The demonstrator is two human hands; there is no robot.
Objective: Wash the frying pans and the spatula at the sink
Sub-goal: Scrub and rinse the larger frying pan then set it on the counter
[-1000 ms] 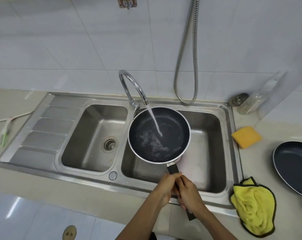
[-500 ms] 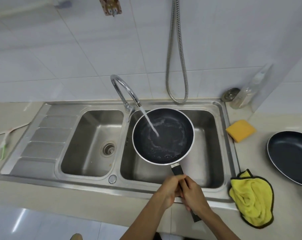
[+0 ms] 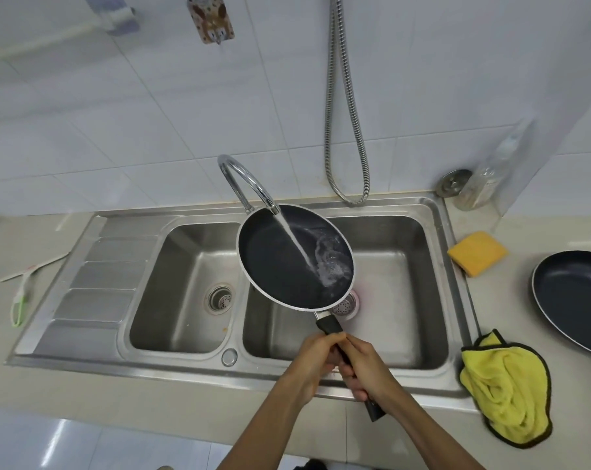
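Rinsing stage of the wash. A round black non-stick frying pan with a pale rim (image 3: pixel 295 257) is held in the air over the divider and right basin of the stainless-steel double sink (image 3: pixel 436 212), so that the stream from the curved chrome tap (image 3: pixel 244 179) lands inside it; the pan is tilted, its right side lower, which by judgement lets the water sweep across the coating and gather, foaming, at the right edge above the basin drain. Both hands share the long black handle (image 3: pixel 331 325), presumably to steady the weight of pan and water at that reach. The left hand (image 3: pixel 316 359) is clenched round the handle nearer the pan, the right hand (image 3: pixel 367 371) clenched just behind it; the two grips touch, and the handle's end projects past the right wrist over the sink's front edge. Both forearms rise from the lower frame edge and converge at the handle. A second dark frying pan (image 3: pixel 575 296) waits on the bench at its right edge, well apart from the sink. A yellow sponge (image 3: pixel 477 252) lies just beside the sink's right rim, and a crumpled yellow cloth with dark trim (image 3: pixel 506 388) lies near the sink's front right corner. On the bench left of the drainboard lies a pale utensil with a green handle (image 3: pixel 21 300), possibly the spatula; too small to tell.
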